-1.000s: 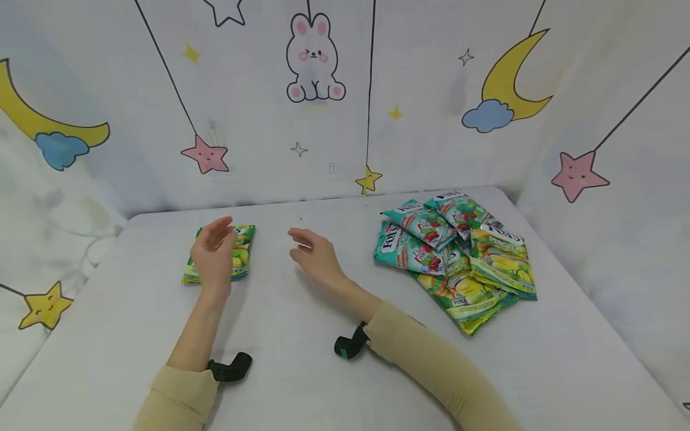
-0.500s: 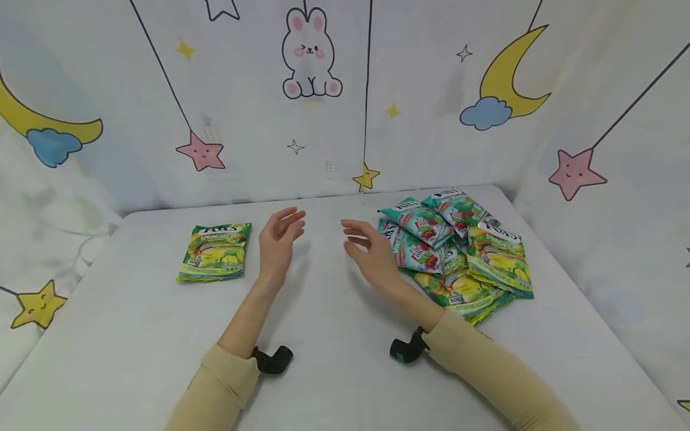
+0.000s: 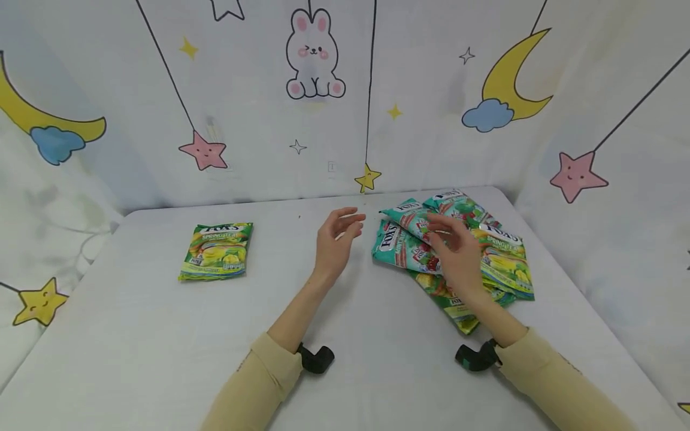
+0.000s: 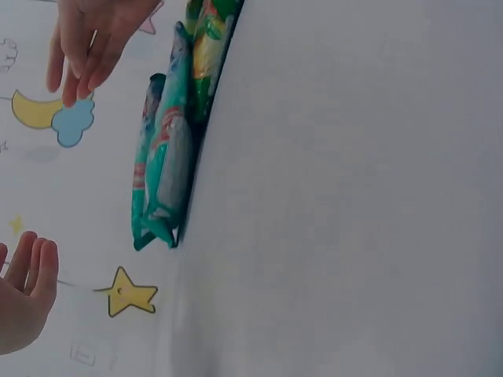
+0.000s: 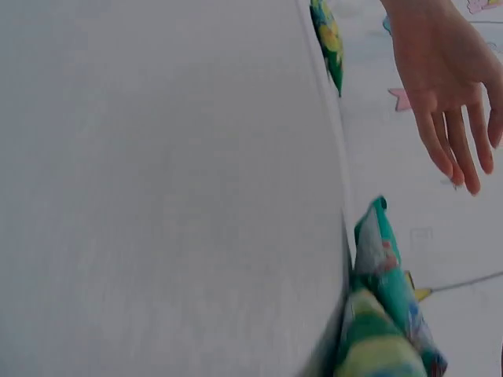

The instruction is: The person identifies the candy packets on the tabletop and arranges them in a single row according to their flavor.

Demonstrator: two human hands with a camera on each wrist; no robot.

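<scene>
Okay so both hands are unoccupied here. The left hand (image 3: 334, 245) is up in the air around the middle of the white worktop (image 3: 377, 371), fingers loosely bent and a bit spread, nothing in them. The right hand (image 3: 458, 254) hangs over the pile of bags (image 3: 415, 254) on the right, fingers relaxed and slightly curved, also not holding anything. From overhead it covers part of the pile, but the left wrist view shows it up off the bags rather than touching them.

About that pile: it's Fox's packets in two kinds. The teal ones sit at the far and left side, one of them the leftmost teal bag (image 3: 390, 239) with another overlapping it from behind. The yellow-green ones are at the near and right side, like the right-hand Springtea bag (image 3: 507, 266). Can't count them properly with the hand in the way.

Over on the left there's a lone yellow-green Springtea bag (image 3: 217, 252), lying flat by itself, well apart from the pile.

Both arms have beige sleeves (image 3: 550, 371) and a black wrist camera (image 3: 318, 359) each. Behind the far edge hangs a white backdrop (image 3: 259, 90) with a bunny (image 3: 312, 57), moons and stars.
</scene>
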